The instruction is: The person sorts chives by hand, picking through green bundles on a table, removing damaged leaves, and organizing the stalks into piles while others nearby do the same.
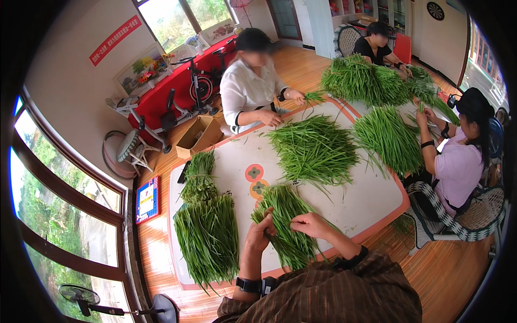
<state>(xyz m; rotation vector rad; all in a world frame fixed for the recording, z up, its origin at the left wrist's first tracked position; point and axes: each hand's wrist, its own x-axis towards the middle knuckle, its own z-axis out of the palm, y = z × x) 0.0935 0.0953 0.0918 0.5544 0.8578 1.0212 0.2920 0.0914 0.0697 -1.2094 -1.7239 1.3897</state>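
Observation:
A loose heap of long, thin garlic chives point(288, 210) lies on the white table right in front of me. My left hand point(261, 230) is at the heap's left side, its fingers curled and pinched on chives. Over the heap's right side, my right hand point(313, 225) reaches in with thumb and fingertips closed on a few chives. The fingertips partly hide what each hand grips. To my left lies a larger pile of chives point(207, 237), with a bundle point(199, 175) beyond it.
The table point(245, 156) has a pink-orange border. Across it, a person in white point(250, 89) handles chives beside another heap point(315, 148). Two more people sit at the right near further heaps point(388, 139). A cardboard box point(199, 135) and a standing fan point(81, 296) are on the left.

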